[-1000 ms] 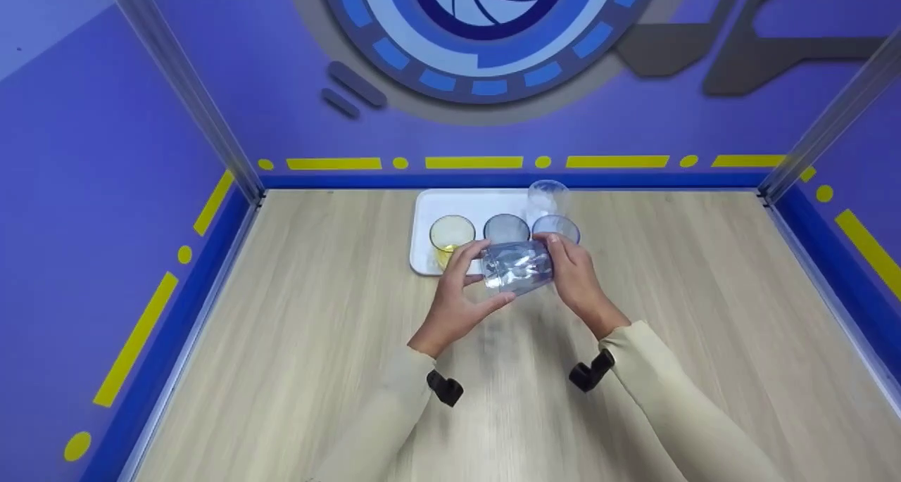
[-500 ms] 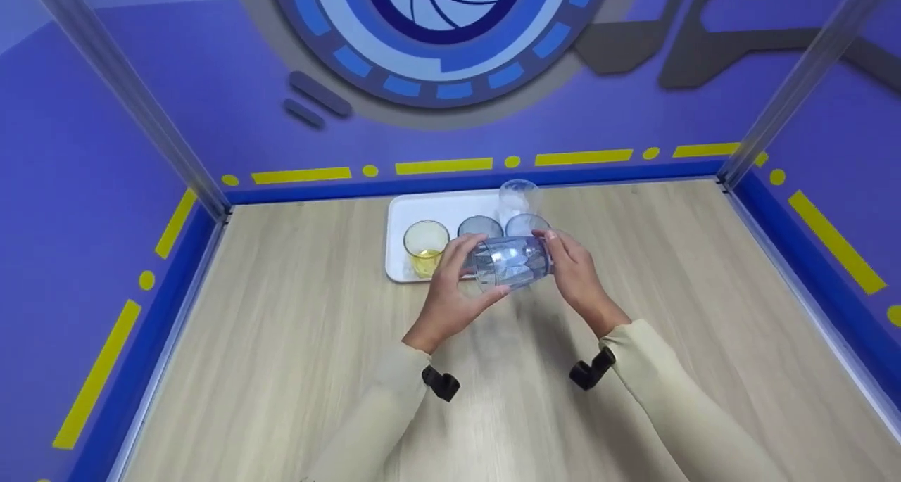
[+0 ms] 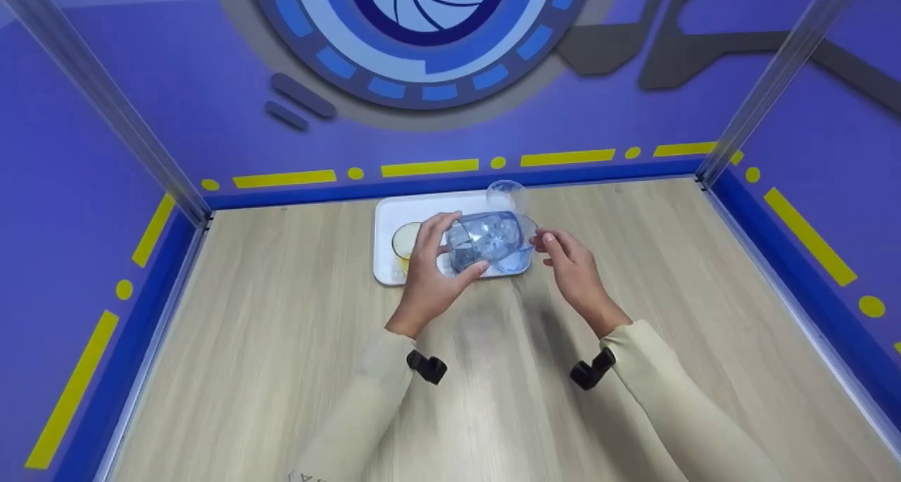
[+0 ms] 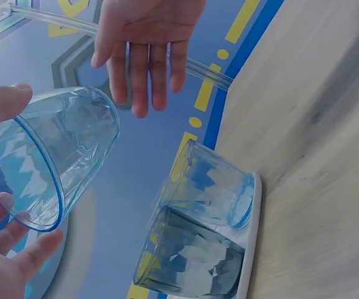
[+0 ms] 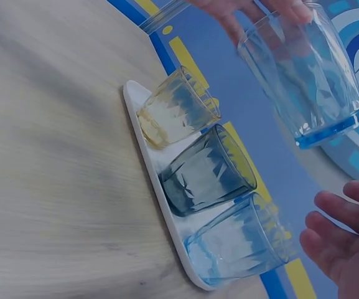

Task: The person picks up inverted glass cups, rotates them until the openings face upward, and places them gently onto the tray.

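My left hand grips a blue-tinted drinking glass near its rim, thumb on one side and fingers on the other. The glass lies tilted on its side in the air, its base towards my right hand. That hand is apart from the glass, its fingers loose, as the left wrist view shows. Behind and below is a white tray. In the right wrist view a yellow glass, a grey glass and a light-blue glass stand in a row on it.
A clear glass stands at the tray's back right corner. The wooden tabletop runs up to a blue printed back wall, with side walls left and right.
My right hand has let go of the glass's base end. My left hand has carried the glass leftward and towards the tray. The head view has shifted to the right.
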`<action>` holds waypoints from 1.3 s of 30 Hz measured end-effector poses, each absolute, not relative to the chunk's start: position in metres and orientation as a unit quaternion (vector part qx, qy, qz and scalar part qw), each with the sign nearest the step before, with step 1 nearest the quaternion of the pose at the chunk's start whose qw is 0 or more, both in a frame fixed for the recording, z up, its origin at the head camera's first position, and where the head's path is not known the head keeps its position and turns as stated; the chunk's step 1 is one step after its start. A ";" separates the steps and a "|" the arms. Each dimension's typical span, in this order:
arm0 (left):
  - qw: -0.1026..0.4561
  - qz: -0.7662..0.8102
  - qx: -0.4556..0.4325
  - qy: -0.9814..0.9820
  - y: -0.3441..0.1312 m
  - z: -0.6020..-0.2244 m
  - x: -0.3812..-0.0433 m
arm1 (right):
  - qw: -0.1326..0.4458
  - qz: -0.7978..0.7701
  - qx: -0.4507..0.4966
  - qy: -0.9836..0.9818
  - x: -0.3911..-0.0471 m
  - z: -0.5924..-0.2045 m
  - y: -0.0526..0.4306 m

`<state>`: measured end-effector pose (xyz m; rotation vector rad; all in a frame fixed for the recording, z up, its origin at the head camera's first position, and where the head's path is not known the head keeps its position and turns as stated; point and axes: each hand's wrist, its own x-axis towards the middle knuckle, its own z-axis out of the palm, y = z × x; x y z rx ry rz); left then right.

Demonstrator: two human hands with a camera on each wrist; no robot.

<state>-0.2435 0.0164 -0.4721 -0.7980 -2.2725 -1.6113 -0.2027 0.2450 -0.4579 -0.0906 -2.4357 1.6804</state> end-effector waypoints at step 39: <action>0.206 -0.505 -0.196 -0.815 -0.034 -0.465 -0.245 | 0.023 0.356 0.006 -0.934 -0.263 -0.491 0.252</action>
